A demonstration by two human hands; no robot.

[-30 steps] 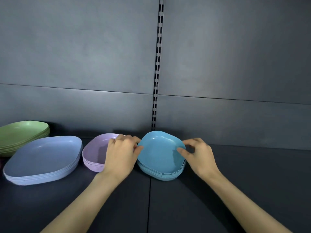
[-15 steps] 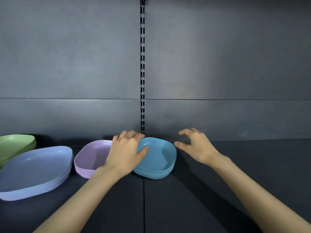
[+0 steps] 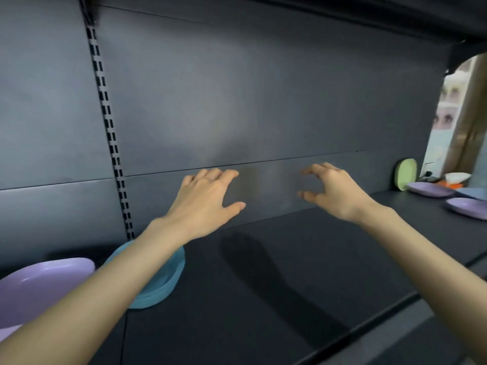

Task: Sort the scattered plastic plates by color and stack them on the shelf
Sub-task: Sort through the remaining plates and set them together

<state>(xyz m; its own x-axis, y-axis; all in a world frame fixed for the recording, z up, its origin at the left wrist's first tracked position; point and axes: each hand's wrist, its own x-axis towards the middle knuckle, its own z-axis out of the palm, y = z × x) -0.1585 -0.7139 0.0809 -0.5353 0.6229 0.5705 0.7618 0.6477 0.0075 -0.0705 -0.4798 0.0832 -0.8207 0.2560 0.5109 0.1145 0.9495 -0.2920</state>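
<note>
Both hands hover empty above the dark shelf (image 3: 276, 272). My left hand (image 3: 208, 201) has its fingers spread and relaxed; my right hand (image 3: 332, 191) has its fingers loosely curled, holding nothing. A stack of teal-blue plates (image 3: 166, 280) sits at lower left, partly hidden under my left forearm. Beside it lies the purple plate stack (image 3: 39, 288). At the far right of the shelf lie two loose purple plates (image 3: 432, 189) (image 3: 467, 206), a bluish plate (image 3: 473, 193) between them, and a green plate (image 3: 407, 173) leaning upright against the back wall.
The grey back panel carries a slotted upright rail (image 3: 110, 133). An upper shelf (image 3: 369, 11) overhangs at the top. Beyond the shelf's right end are a white bowl (image 3: 457, 177), an orange item and a curtain. The shelf's front edge runs diagonally at lower right.
Both hands let go of the teal-blue stack and lifted to the right. The view swung right, so the green and blue-grey stacks left the frame and loose plates appeared at far right.
</note>
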